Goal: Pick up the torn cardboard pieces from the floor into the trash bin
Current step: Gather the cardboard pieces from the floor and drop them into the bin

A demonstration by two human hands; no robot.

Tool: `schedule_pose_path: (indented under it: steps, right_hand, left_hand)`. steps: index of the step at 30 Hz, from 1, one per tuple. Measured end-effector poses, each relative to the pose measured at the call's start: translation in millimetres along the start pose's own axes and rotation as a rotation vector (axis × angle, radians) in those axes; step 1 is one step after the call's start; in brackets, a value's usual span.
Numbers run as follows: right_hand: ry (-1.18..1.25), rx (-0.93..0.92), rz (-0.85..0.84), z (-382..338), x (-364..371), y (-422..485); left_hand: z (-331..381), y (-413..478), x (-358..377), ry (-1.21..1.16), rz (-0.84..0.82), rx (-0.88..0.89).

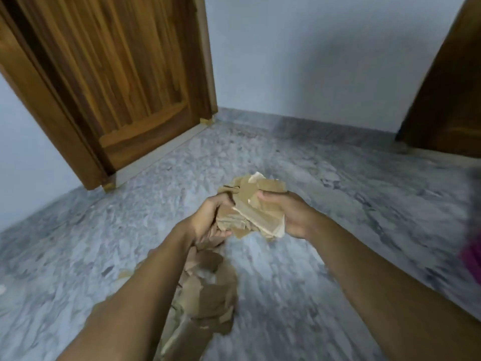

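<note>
Fingers [221, 233] of the left hand [207, 217] are curled round the left side of a bundle of torn cardboard pieces [247, 207]. The right hand [291, 217] grips the other side, with its thumb [268, 196] pressed on top of the brown sheets; the other fingers of this hand are hidden behind the bundle. Both hands hold the bundle in the air above the floor [299, 162], about in the middle of the view. Some pieces in it are brown, some show a pale, whitish side, and their edges are ragged. Lower down, a pile of more torn pieces [208, 290] lies on the floor, partly covered by the left forearm. One small scrap [124, 274] lies near the pile on its left. The floor is grey marble with white patches, a little blurred. At the far left stands a wooden door [125, 74] in its frame, and a dark wooden panel [447, 95] is at the right edge. Between them is a pale blue wall [299, 53]. Something pink [471, 256] shows at the right border; I cannot tell what it is.
</note>
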State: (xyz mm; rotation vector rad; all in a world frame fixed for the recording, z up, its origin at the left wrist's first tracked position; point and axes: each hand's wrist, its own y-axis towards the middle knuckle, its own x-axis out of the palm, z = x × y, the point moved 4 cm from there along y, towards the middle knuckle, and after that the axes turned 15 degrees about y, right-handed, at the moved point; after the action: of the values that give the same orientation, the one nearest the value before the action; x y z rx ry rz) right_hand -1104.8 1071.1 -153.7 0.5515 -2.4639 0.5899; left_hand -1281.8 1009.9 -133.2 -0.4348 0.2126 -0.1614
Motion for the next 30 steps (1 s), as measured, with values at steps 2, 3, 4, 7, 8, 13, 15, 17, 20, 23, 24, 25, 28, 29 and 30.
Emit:
schedule_pose_path:
  steps: [2, 3, 4, 7, 8, 13, 15, 17, 20, 23, 24, 25, 28, 29, 30]
  right_hand:
    - [-0.022, -0.062, 0.036, -40, -40, -17]
    - [-0.028, -0.086, 0.059, -59, -60, -27]
    - [-0.034, -0.107, 0.088, -80, -84, -36]
    - [-0.053, -0.13, 0.169, -139, -146, -72]
    - [-0.06, -0.13, 0.181, -153, -158, -80]
    - [-0.041, -0.204, 0.274, -248, -250, -158]
    - [-0.032, -0.258, 0.277, -281, -276, -184]
    - [-0.024, -0.299, 0.288, -309, -302, -205]
    - [-0.013, -0.38, 0.343, -349, -355, -238]
    - [0.013, -0.46, 0.417, -379, -424, -272]
    - [0.02, -0.481, 0.429, -384, -442, -279]
    - [0.051, -0.512, 0.457, -388, -469, -291]
    - [0.072, -0.598, 0.556, -388, -531, -321]
    - [0.033, -0.616, 0.604, -387, -553, -331]
    - [-0.016, -0.626, 0.641, -385, -568, -340]
  left_hand:
    - [32, 24, 46, 0.045, -0.012, 0.029]
    - [46, 37, 70, 0.081, -0.013, 0.041]
    - [62, 50, 96, 0.125, -0.006, 0.06]
    - [105, 86, 167, 0.193, 0.013, 0.134]
    - [115, 93, 181, 0.207, 0.01, 0.158]
    - [197, 114, 301, 0.263, -0.067, 0.349]
    - [227, 122, 339, 0.293, -0.068, 0.395]
    - [251, 132, 374, 0.322, -0.08, 0.438]
    - [287, 153, 439, 0.373, -0.121, 0.491]
    - [313, 181, 517, 0.441, -0.165, 0.52]
    - [318, 187, 537, 0.461, -0.174, 0.528]
    - [320, 200, 566, 0.486, -0.206, 0.53]
    - [316, 226, 633, 0.538, -0.288, 0.527]
    - [310, 238, 656, 0.541, -0.311, 0.502]
    - [305, 245, 674, 0.544, -0.319, 0.484]
